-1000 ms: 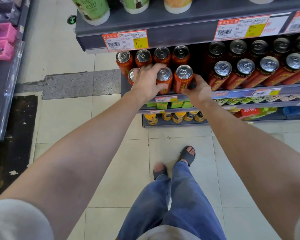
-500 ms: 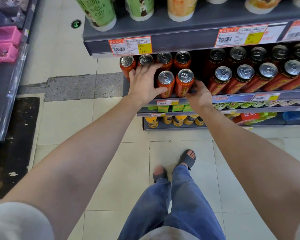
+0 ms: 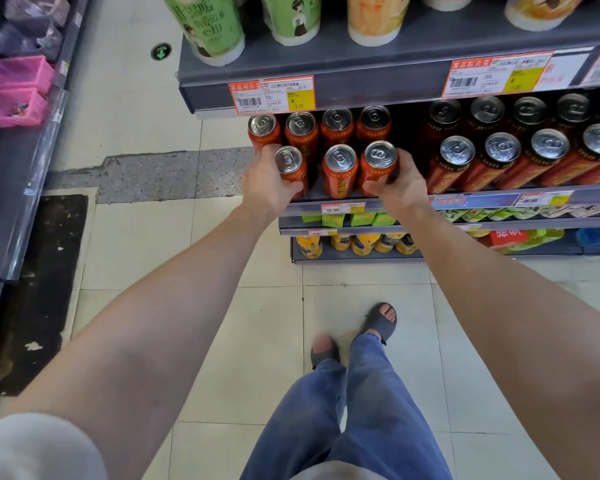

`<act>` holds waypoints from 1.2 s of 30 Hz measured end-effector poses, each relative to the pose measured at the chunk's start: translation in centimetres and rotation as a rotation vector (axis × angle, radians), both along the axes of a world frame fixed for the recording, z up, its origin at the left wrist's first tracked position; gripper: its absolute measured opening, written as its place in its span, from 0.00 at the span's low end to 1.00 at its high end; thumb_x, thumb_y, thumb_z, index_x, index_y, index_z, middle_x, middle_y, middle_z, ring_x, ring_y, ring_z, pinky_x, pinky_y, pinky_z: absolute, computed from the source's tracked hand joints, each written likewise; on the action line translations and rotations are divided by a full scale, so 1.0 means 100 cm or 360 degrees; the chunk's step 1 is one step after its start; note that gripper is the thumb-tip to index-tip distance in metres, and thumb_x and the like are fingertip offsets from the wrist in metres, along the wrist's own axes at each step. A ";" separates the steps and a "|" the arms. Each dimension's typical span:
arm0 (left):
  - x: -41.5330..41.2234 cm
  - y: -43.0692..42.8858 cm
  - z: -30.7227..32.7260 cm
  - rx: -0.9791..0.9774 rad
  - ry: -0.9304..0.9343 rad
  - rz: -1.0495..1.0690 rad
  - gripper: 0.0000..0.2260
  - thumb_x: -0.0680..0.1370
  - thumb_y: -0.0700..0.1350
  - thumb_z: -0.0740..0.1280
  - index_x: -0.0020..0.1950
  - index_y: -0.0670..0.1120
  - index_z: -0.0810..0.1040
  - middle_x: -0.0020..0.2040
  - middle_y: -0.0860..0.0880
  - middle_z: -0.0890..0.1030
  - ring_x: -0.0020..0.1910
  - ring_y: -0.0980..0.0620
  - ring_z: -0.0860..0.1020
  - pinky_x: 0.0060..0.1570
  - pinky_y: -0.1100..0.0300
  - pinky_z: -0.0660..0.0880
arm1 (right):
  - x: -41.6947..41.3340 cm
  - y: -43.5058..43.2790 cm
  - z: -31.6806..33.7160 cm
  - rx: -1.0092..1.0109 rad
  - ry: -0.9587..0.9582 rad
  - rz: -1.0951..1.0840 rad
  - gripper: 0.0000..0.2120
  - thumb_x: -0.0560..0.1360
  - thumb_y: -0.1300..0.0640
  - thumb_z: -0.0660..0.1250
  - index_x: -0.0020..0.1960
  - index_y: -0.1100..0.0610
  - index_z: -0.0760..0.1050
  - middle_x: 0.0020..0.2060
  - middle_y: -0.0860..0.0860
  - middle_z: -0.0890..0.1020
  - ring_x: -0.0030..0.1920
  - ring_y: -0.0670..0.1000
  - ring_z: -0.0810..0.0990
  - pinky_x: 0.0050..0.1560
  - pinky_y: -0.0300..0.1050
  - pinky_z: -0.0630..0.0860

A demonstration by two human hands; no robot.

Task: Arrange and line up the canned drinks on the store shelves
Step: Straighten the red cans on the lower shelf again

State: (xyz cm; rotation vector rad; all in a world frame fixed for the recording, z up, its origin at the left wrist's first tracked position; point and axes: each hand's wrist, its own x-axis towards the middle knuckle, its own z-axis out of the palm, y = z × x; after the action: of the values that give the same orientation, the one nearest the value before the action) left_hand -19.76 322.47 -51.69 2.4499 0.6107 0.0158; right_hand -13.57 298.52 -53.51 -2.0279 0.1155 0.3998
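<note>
Two hands [image 3: 333,188] grip orange cans [image 3: 340,171] on grey shelf [image 3: 482,199] above tiled floor [image 3: 257,323].

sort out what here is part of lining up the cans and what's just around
Part of the job: left hand gripping front-left orange can; right hand gripping front-right orange can; middle front can; back-row cans.

Just around: green cups, price tag, pink baskets.

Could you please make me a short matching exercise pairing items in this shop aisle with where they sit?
Items:
1. orange metal can
2. tall green paper cup
3. pink plastic basket
4. yellow-capped bottles

Places:
A. bottom shelf
B. far left rack
C. in the left hand
D. top shelf

Pairs: 1-C, 2-D, 3-B, 4-A
</note>
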 end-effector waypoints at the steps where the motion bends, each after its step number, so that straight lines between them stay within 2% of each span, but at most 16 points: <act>1: 0.000 0.000 0.000 -0.0028 -0.0003 -0.0006 0.33 0.67 0.49 0.82 0.68 0.49 0.71 0.65 0.49 0.78 0.64 0.44 0.78 0.65 0.43 0.74 | 0.000 0.000 -0.001 -0.0006 -0.0003 0.0010 0.35 0.71 0.60 0.78 0.73 0.49 0.67 0.58 0.45 0.80 0.60 0.45 0.77 0.59 0.38 0.71; 8: -0.002 -0.009 -0.001 -0.0085 -0.0035 -0.0063 0.35 0.66 0.52 0.83 0.68 0.50 0.72 0.64 0.48 0.79 0.63 0.46 0.78 0.64 0.45 0.75 | 0.001 -0.004 0.002 -0.0054 0.0009 0.0060 0.36 0.71 0.60 0.78 0.75 0.49 0.66 0.58 0.45 0.79 0.59 0.44 0.76 0.59 0.36 0.70; 13: -0.009 -0.005 0.005 -0.0277 -0.0048 -0.0173 0.37 0.68 0.45 0.83 0.73 0.48 0.70 0.67 0.49 0.78 0.66 0.49 0.77 0.68 0.49 0.74 | 0.001 -0.005 0.002 -0.0038 0.0033 0.0059 0.36 0.72 0.61 0.77 0.75 0.49 0.66 0.57 0.44 0.78 0.59 0.45 0.76 0.58 0.36 0.70; 15: -0.011 0.002 0.008 -0.0372 0.0002 -0.0234 0.41 0.69 0.42 0.82 0.78 0.47 0.66 0.70 0.48 0.76 0.67 0.51 0.76 0.68 0.58 0.74 | 0.002 -0.005 0.001 -0.0038 0.0054 0.0060 0.36 0.72 0.61 0.77 0.75 0.49 0.66 0.59 0.46 0.79 0.60 0.46 0.76 0.57 0.37 0.71; 17: -0.011 0.009 0.012 -0.0424 0.0060 -0.0298 0.41 0.72 0.38 0.79 0.80 0.45 0.62 0.72 0.47 0.74 0.65 0.53 0.76 0.59 0.74 0.72 | 0.003 -0.005 0.001 -0.0050 0.0059 0.0065 0.37 0.71 0.60 0.77 0.75 0.48 0.65 0.60 0.47 0.79 0.60 0.45 0.76 0.57 0.37 0.70; 18: -0.011 0.011 0.014 -0.0410 0.0072 -0.0328 0.40 0.73 0.37 0.77 0.81 0.45 0.62 0.72 0.46 0.74 0.64 0.54 0.76 0.56 0.77 0.71 | 0.003 -0.005 0.001 -0.0064 0.0048 0.0069 0.37 0.71 0.60 0.77 0.75 0.48 0.65 0.60 0.46 0.79 0.59 0.45 0.76 0.56 0.37 0.70; 19: -0.011 0.012 0.017 -0.0369 0.0078 -0.0355 0.39 0.74 0.36 0.75 0.81 0.46 0.62 0.72 0.46 0.74 0.64 0.53 0.76 0.58 0.75 0.71 | 0.002 -0.006 0.001 -0.0077 0.0034 0.0073 0.37 0.71 0.59 0.77 0.75 0.48 0.65 0.59 0.46 0.79 0.58 0.45 0.76 0.56 0.37 0.70; 22: -0.012 0.012 0.019 -0.0331 0.0047 -0.0416 0.37 0.70 0.45 0.75 0.78 0.54 0.66 0.69 0.50 0.78 0.66 0.51 0.78 0.68 0.54 0.74 | 0.001 -0.008 -0.001 -0.0082 0.0017 0.0071 0.37 0.70 0.58 0.77 0.75 0.49 0.66 0.59 0.46 0.79 0.59 0.46 0.77 0.58 0.38 0.72; 24: -0.010 0.014 0.015 -0.0321 0.0039 -0.0426 0.36 0.68 0.51 0.75 0.75 0.57 0.69 0.67 0.53 0.79 0.66 0.51 0.78 0.68 0.48 0.75 | 0.001 -0.008 -0.005 -0.0101 0.0027 0.0069 0.37 0.70 0.55 0.78 0.75 0.49 0.66 0.61 0.48 0.81 0.61 0.48 0.78 0.61 0.41 0.73; 30: -0.007 0.012 0.015 -0.0324 0.0005 -0.0454 0.32 0.68 0.51 0.75 0.72 0.54 0.73 0.63 0.54 0.81 0.62 0.52 0.80 0.65 0.48 0.77 | -0.003 -0.006 -0.009 -0.0094 0.0053 0.0000 0.36 0.70 0.53 0.78 0.74 0.49 0.68 0.60 0.48 0.81 0.60 0.48 0.78 0.59 0.39 0.72; 33: -0.006 0.011 0.015 -0.0263 0.0014 -0.0443 0.33 0.70 0.50 0.78 0.73 0.53 0.71 0.65 0.53 0.80 0.64 0.51 0.79 0.66 0.50 0.76 | -0.001 -0.004 -0.009 -0.0096 0.0073 -0.0024 0.36 0.69 0.53 0.79 0.73 0.50 0.68 0.59 0.48 0.82 0.60 0.49 0.79 0.62 0.42 0.73; 36: -0.003 0.010 0.012 -0.0214 -0.0021 -0.0457 0.31 0.74 0.47 0.78 0.74 0.52 0.71 0.67 0.52 0.79 0.66 0.51 0.77 0.68 0.51 0.75 | 0.001 -0.004 -0.007 -0.0123 0.0064 -0.0009 0.34 0.71 0.55 0.78 0.73 0.51 0.67 0.57 0.47 0.81 0.60 0.48 0.78 0.60 0.40 0.72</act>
State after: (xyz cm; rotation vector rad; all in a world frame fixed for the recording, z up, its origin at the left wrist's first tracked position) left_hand -20.02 323.47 -50.49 2.3813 0.2417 -0.1204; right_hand -13.48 298.09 -54.24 -2.0957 0.1640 0.4387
